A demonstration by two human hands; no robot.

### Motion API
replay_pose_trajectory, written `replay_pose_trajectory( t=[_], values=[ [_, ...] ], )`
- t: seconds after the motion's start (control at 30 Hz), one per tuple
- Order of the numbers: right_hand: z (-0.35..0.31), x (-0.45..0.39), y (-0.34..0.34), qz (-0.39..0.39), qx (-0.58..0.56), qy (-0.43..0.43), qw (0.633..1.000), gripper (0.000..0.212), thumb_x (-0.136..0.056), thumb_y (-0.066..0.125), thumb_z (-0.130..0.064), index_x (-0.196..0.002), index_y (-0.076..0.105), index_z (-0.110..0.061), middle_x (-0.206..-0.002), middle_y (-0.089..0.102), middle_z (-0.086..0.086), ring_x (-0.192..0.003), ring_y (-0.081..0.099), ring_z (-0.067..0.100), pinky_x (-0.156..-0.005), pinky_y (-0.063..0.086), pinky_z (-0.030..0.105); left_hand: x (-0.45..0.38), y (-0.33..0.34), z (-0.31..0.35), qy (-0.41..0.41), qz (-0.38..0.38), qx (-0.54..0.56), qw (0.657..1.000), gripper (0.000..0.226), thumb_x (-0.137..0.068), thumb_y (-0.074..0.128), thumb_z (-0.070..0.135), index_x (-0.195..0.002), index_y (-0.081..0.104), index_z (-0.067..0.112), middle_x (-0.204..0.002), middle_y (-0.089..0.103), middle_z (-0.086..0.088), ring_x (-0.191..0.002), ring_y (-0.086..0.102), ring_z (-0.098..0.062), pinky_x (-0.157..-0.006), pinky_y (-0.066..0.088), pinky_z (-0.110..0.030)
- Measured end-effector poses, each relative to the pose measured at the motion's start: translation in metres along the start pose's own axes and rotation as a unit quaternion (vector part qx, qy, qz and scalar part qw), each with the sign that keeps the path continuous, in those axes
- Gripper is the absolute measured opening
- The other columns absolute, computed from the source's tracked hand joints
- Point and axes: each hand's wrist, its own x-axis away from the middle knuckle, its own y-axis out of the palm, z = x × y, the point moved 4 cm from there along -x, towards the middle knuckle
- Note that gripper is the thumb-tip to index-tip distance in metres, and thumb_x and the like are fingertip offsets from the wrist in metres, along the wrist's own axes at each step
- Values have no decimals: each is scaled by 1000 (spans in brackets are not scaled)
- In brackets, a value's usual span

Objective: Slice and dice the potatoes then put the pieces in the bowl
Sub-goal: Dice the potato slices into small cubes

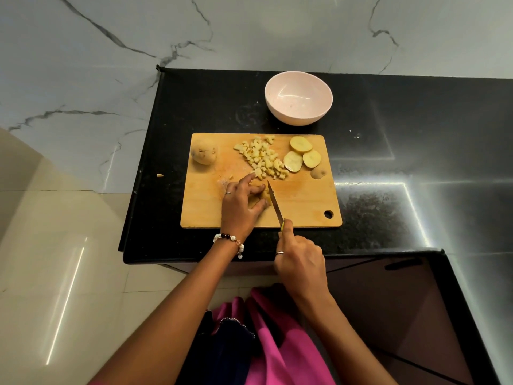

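1. Potatoes: all on the board (305, 201), in five lots listed below. None in the bowl (298, 97).
2. Counter (374, 190): black, glossy, speckled. Carries the board and the bowl.
3. Board: wooden, rectangular, hanging hole at its near right corner. Lies at the counter's near edge.
4. Bowl: pale pink, upright, just beyond the board's far edge and apart from it. Holds nothing.
5. Left hand (241, 202): on the board's near-left part, fingers curled down over a potato piece (265, 196), holding it against the board. Most of the piece is hidden under the fingers. Ring on one finger, beaded bracelet (230, 241) at the wrist.
6. Right hand (301, 258): fingers closed round the knife (274, 202) handle, forefinger laid along its top. Ring on one finger. Hand sits over the counter's near edge.
7. Knife: narrow blade, tip pointing away, edge down just beside the left fingertips at the held piece.
8. Whole potato (204, 152): unpeeled, at the board's far left corner.
9. Diced pile (262, 157): small pale cubes, far centre of the board, reaching down to the left fingertips.
10. Three slices (301, 155): flat, overlapping, right of the pile.
11. End piece (318, 172): skin up, just nearer than the slices, near the right edge.
12. Stray bit (160, 175): on the counter, left of the board.
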Motion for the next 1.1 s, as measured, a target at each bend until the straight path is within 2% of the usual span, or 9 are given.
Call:
replay_pose_trajectory(
  t=[0.2, 0.33, 0.43, 0.53, 0.63, 0.73, 0.8, 0.97, 1.1],
  values=[
    [0, 11, -1, -10, -35, 4, 999, 46, -89, 32, -23, -114, 63, 1, -49, 55, 5, -36, 51, 28, -35, 26, 30, 0, 1, -1, 11, -7, -6, 1000, 65, -75, 77, 18, -134, 49, 13, -102, 71, 4, -106, 47, -17, -82, 28, -13],
    [4, 17, -5, 21, -102, 30, 994, 46, -88, 36, -27, -113, 65, -1, -50, 59, 4, -40, 55, 27, -34, 35, 31, 0, 2, -2, 9, -23, -5, 1000, 68, -77, 75, 19, -138, 44, 17, -105, 69, 7, -108, 45, -15, -87, 37, -26],
    [8, 16, -10, 46, -152, 53, 986, 44, -90, 39, -26, -116, 63, 1, -52, 60, 5, -42, 55, 26, -38, 35, 31, 0, 2, -1, 4, -22, 2, 1000, 72, -76, 75, 19, -140, 42, 17, -106, 69, 7, -108, 44, -15, -88, 34, -26],
    [6, 9, -9, 32, -142, 56, 988, 39, -90, 45, -20, -119, 60, 1, -51, 58, 5, -43, 54, 27, -40, 35, 33, 0, 1, -2, 2, -21, 5, 1000, 74, -76, 76, 20, -141, 40, 16, -106, 69, 8, -109, 45, -15, -90, 33, -26],
    [1, 2, -5, -5, -106, 47, 993, 39, -89, 46, -20, -118, 60, 0, -50, 56, 4, -41, 53, 28, -39, 31, 32, 0, 1, -2, 4, -18, 7, 1000, 76, -76, 76, 20, -142, 39, 14, -106, 70, 7, -112, 47, -18, -92, 25, -16],
    [-2, 0, 0, -28, -60, 40, 997, 38, -86, 48, -20, -116, 62, -1, -48, 54, 3, -37, 51, 28, -38, 22, 28, 1, -1, -1, 9, -5, 7, 1000, 76, -75, 77, 18, -141, 40, 10, -102, 71, 5, -111, 50, -21, -92, 8, 4],
    [-3, -1, 0, -27, -49, 33, 998, 38, -85, 50, -19, -115, 63, 0, -47, 52, 3, -35, 50, 27, -38, 20, 26, 1, -1, -1, 9, -3, 8, 1000, 74, -75, 77, 17, -140, 41, 9, -101, 71, 4, -111, 51, -22, -91, 4, 7],
    [-7, -14, 4, -40, -6, 15, 999, 47, -71, 69, -6, -116, 60, 5, -46, 51, 7, -33, 48, 29, -40, 19, 24, -2, 0, -2, 5, -8, 5, 1000, 68, -75, 77, 18, -135, 47, 9, -98, 72, 3, -107, 50, -21, -86, 26, -13],
    [-14, -26, 7, -72, 6, 2, 997, 56, -83, 56, -6, -136, 41, 6, -66, 61, 16, -52, 58, 33, -46, 30, 29, -2, 2, -1, 8, -6, -1, 1000, 65, -76, 76, 16, -134, 49, 6, -97, 73, 1, -106, 52, -23, -90, 28, -18]
  ],
)
